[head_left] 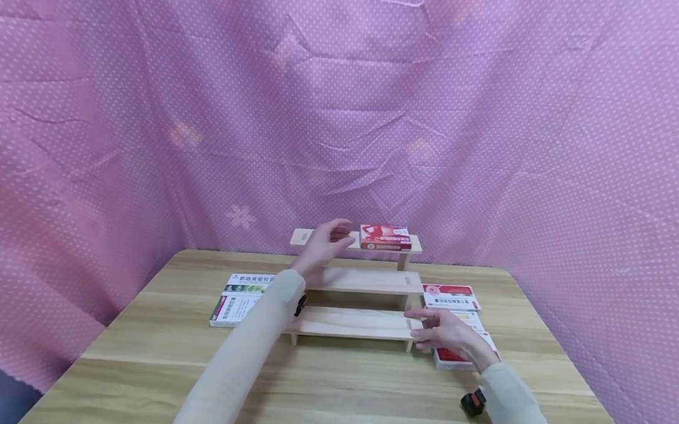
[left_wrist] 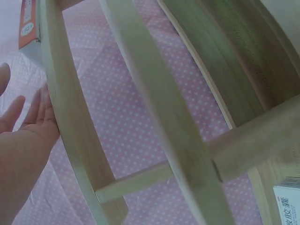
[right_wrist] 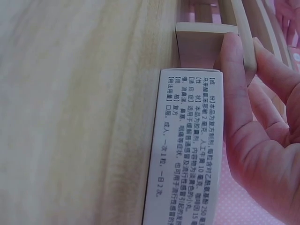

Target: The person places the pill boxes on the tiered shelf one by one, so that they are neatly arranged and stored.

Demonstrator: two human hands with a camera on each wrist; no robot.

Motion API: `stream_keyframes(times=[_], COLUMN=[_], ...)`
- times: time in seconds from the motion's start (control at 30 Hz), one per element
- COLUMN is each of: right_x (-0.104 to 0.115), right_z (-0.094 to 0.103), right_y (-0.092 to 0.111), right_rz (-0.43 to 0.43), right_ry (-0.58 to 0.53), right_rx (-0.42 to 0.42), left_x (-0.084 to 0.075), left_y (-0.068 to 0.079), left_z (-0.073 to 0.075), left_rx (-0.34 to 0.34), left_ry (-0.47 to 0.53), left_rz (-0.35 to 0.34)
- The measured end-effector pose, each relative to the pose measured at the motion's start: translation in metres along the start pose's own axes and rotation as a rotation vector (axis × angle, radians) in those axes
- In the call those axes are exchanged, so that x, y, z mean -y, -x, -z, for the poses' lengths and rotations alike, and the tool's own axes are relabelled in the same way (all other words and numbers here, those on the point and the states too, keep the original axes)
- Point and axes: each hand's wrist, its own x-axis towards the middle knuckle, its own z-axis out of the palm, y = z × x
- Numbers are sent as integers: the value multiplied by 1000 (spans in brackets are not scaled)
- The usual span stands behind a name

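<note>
Red box (head_left: 386, 237) flat on the top tier (head_left: 416, 243) of the wooden stand (head_left: 371, 280), toward its right end. Left hand (head_left: 325, 241) just beside it, fingers loosely bent, holding nothing. Right hand (head_left: 446, 333) pinches the lowest tier's (head_left: 358, 323) right end. Boxes lie left (head_left: 234, 311) and right (head_left: 451, 297). My advice: brace gently, square the box with fingertips, avoid jolting the stand.
</note>
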Motion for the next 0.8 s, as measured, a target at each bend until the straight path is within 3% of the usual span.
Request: stream_keyframes(times=[0.23, 0.43, 0.53, 0.8], right_x=[0, 0, -1, -1], right_z=[-1, 0, 1, 0], right_y=[-1, 0, 2, 0], right_rz=[-7, -1, 9, 2], right_ry=[-8, -12, -10, -9], right_rx=[4, 6, 14, 24], left_x=[8, 23, 28, 48], left_y=[18, 31, 39, 71], left_z=[17, 32, 39, 64], left_rx=[-41, -34, -12, 82], left_ry=[77, 46, 33, 69], left_rz=[14, -51, -58, 7])
